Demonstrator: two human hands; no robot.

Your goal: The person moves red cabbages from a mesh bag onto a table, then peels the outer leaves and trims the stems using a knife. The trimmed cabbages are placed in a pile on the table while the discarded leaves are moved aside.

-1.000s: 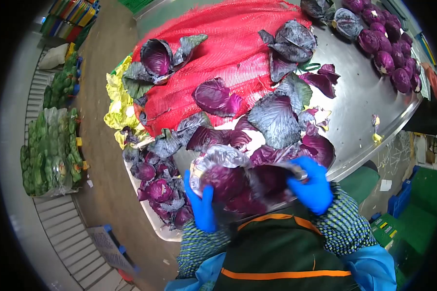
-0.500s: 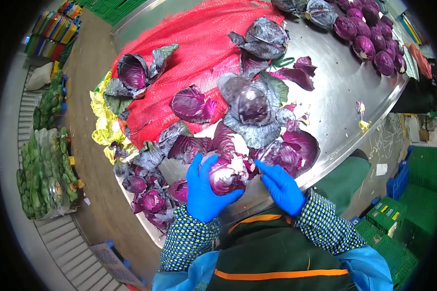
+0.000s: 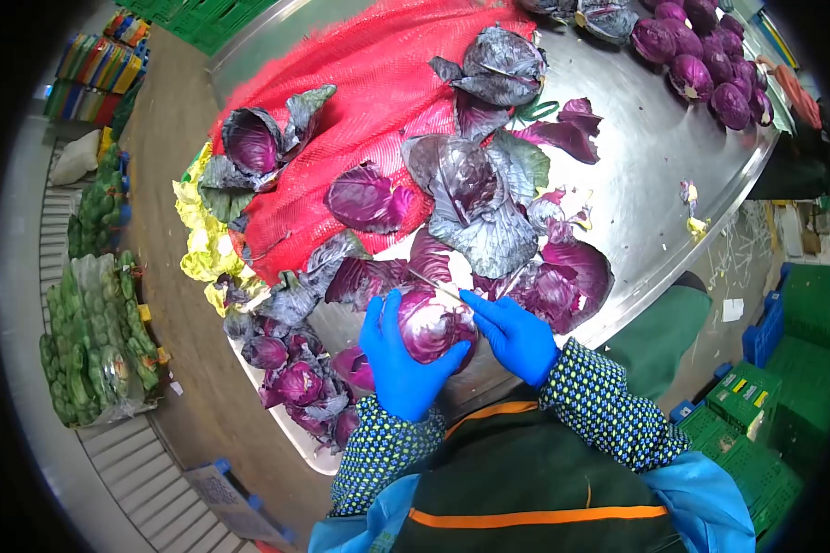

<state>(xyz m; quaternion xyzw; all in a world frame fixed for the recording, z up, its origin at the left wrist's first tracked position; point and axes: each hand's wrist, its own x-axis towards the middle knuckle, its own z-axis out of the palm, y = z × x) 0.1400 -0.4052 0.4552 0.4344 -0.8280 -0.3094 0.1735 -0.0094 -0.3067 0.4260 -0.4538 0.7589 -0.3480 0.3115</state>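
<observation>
My left hand (image 3: 404, 359), in a blue glove, curls around a red cabbage head (image 3: 433, 324) at the near edge of the metal table (image 3: 632, 217). In my right hand (image 3: 515, 337), also gloved, is a knife (image 3: 436, 288) whose thin blade points left across the top of the cabbage; its handle is hidden in the fingers. Loose purple leaves (image 3: 572, 281) lie to the right of the cabbage. Just beyond it sits a heap of dark outer leaves (image 3: 484, 235). Trimmed leaves and pieces (image 3: 300, 382) pile up at the left corner.
A red mesh sack (image 3: 360, 120) spreads over the table with a leafy cabbage (image 3: 503, 69) on it. Several peeled cabbages (image 3: 692, 76) are grouped at the far right. Yellow-green leaves (image 3: 205, 240) line the left edge. Green crates (image 3: 745, 401) stand at right, bagged green vegetables (image 3: 97, 332) at left.
My right hand has moved slightly left and up, bringing the knife blade into view over the cabbage. The cabbage has been turned a little in my left hand.
</observation>
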